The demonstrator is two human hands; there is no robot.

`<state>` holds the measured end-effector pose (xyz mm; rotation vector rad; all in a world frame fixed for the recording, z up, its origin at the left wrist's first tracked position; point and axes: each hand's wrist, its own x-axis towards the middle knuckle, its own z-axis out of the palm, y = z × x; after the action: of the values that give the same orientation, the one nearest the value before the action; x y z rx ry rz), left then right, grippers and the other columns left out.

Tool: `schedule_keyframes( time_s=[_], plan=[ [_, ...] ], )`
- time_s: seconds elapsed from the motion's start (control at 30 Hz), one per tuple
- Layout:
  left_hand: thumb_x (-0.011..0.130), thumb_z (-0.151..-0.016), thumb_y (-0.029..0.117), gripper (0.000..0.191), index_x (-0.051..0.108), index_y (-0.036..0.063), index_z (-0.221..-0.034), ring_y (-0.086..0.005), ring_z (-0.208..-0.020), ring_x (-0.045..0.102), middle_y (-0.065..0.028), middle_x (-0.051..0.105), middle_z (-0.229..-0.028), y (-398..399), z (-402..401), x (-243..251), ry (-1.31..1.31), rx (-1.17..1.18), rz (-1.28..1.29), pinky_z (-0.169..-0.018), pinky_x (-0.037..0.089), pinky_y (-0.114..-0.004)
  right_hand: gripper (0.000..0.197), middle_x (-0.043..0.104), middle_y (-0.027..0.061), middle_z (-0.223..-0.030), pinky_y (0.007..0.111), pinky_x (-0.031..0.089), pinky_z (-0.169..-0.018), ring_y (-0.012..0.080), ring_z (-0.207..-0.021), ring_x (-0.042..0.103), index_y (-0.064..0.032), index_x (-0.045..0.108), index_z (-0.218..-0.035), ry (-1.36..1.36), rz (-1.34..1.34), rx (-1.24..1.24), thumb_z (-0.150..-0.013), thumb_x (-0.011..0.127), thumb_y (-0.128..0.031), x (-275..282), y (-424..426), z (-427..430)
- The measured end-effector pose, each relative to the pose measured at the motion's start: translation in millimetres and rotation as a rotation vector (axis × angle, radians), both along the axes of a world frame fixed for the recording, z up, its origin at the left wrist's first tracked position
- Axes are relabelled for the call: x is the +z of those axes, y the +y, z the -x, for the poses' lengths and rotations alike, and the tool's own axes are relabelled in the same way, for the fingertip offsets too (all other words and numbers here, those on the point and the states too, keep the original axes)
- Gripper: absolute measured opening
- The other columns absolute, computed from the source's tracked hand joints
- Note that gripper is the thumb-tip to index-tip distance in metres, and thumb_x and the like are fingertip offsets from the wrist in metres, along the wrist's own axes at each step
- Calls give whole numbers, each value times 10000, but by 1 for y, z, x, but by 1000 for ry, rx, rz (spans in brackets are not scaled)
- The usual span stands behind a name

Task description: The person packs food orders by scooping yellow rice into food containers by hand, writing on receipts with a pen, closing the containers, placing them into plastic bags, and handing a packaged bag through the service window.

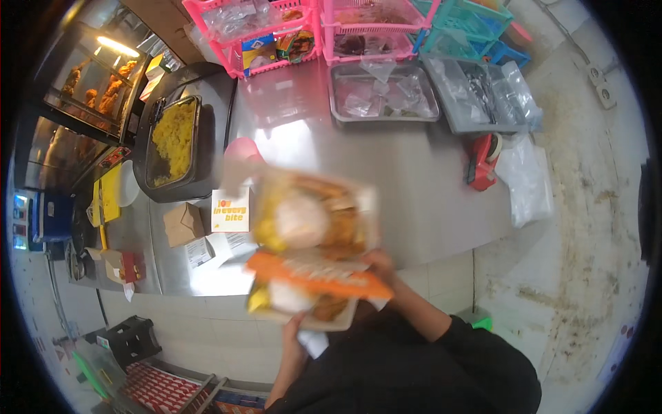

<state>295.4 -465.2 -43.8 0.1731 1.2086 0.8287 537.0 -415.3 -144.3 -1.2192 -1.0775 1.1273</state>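
Two food boxes are held over the front edge of the steel counter, blurred by motion. My right hand (381,266) grips the right side of the farther food box (366,207), which shows a round white mound, yellow food and brown pieces. An orange printed sleeve (320,277) lies across the near side of that box. My left hand (294,331) holds the nearer food box (336,325) from below, with similar food in it. A white paper (313,342) hangs beside my left hand. The fingers under the boxes are hidden.
On the steel counter (408,171) stand a small white box (230,209), a brown carton (184,226) and a tray of yellow food (173,139). A red tape dispenser (483,163) is at right, pink baskets (302,64) at the back, a lit food warmer (88,98) at left.
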Motion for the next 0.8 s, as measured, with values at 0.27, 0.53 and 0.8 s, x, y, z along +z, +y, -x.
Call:
schedule_keyframes(
  time_s=[0.27,0.53,0.8],
  plan=[
    [607,-809,159,474,365,90,-1210,-209,-953,539,-94,497,-1102,66,-244,-105,-254,38,-188,-799,468,-349,139,498,45,-808,307,402,-661,183,-739,501,-64,485,-829,-652,86,-555,-842,514,-200,1,81,-203],
    [633,-720,388,836,223,-101,-1261,-423,-1136,314,-277,305,-1224,63,-319,-110,560,-383,-188,-979,267,-483,256,524,112,-1019,343,379,-824,241,-934,506,-34,507,-1035,-906,257,-483,-879,457,-231,-14,93,-293],
    [597,-788,458,921,85,-10,-1393,-391,-1334,75,-259,67,-1430,99,-55,-58,787,-333,-464,-1083,135,-438,372,555,181,-1128,356,413,-891,299,-1029,537,25,526,-1136,-824,-270,-1036,-911,417,-250,130,98,-183]
  ],
)
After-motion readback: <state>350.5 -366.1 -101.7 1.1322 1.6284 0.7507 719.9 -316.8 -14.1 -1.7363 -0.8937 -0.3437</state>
